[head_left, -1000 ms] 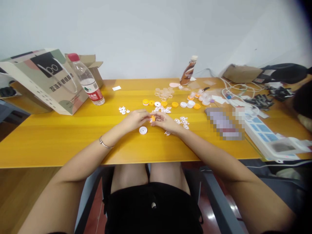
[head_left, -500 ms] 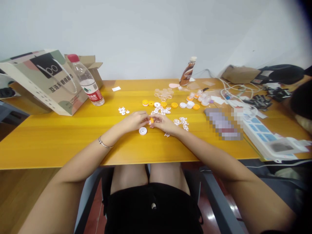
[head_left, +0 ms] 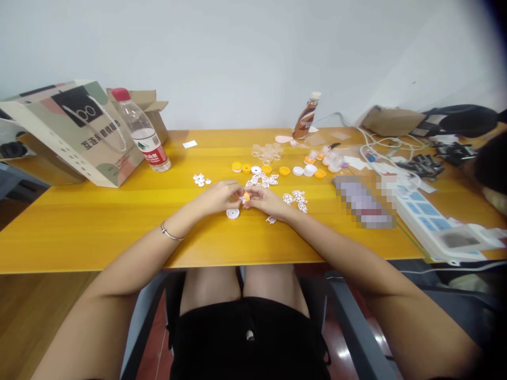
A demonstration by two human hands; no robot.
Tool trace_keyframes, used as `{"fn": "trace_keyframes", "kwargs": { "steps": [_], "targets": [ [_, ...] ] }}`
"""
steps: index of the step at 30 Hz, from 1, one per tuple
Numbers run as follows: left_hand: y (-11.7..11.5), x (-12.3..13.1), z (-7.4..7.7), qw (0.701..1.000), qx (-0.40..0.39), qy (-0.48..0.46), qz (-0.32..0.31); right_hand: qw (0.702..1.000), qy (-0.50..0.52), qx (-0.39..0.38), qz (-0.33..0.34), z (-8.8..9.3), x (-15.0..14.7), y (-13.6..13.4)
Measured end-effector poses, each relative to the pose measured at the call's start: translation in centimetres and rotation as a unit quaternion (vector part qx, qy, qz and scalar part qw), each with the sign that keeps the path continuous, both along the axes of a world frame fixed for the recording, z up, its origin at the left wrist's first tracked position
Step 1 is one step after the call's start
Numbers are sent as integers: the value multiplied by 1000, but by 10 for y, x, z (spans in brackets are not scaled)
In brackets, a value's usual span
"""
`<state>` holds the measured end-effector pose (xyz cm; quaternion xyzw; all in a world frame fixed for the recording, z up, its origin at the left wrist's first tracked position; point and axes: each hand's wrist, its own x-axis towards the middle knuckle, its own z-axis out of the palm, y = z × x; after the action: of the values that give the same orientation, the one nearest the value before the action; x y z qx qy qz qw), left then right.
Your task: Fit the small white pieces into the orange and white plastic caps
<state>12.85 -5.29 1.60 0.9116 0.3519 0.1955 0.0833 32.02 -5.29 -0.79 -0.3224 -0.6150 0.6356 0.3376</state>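
Observation:
Between my fingertips is a small orange-and-white round plastic piece (head_left: pixel 246 197), partly covered by the fingers. My left hand (head_left: pixel 225 196) pinches it from the left, and my right hand (head_left: pixel 266 201) grips it from the right. Just below them a white round disc (head_left: pixel 233 214) with a central hole lies on the table. White openwork pieces (head_left: pixel 261 180) are piled just beyond my fingers, and more white openwork pieces (head_left: pixel 297 198) lie right of my right hand. Several small white parts (head_left: pixel 201 180) sit beyond my left hand.
Orange and white discs (head_left: pixel 284 171) form a row farther back, with clear cups (head_left: pixel 266 152) behind. A water bottle (head_left: pixel 148 142) and paper bag (head_left: pixel 95 137) stand left. At right are a brown bottle (head_left: pixel 306 119), a blurred-out object (head_left: pixel 362 203), a white power strip (head_left: pixel 431 219) and cables.
The orange-and-white piece has turned slightly between my fingers, showing more white at its lower left. Both hands stay nearly in place.

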Motion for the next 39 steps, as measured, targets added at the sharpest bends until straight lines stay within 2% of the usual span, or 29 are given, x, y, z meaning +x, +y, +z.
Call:
{"fn": "trace_keyframes", "kwargs": {
  "steps": [14,17,26,39],
  "targets": [
    [0,-2,3,1000,-16,-10,-13,1000,-1,0,4,0,2,0],
    [0,-3,5,999,-42,-15,-20,1000,-9,11,-1,-1,2,1],
    [0,-1,5,993,-116,-29,17,997,-52,43,20,-4,3,3],
    [1,-1,4,975,-196,-94,33,999,-30,20,16,-5,4,3]
  ]
}}
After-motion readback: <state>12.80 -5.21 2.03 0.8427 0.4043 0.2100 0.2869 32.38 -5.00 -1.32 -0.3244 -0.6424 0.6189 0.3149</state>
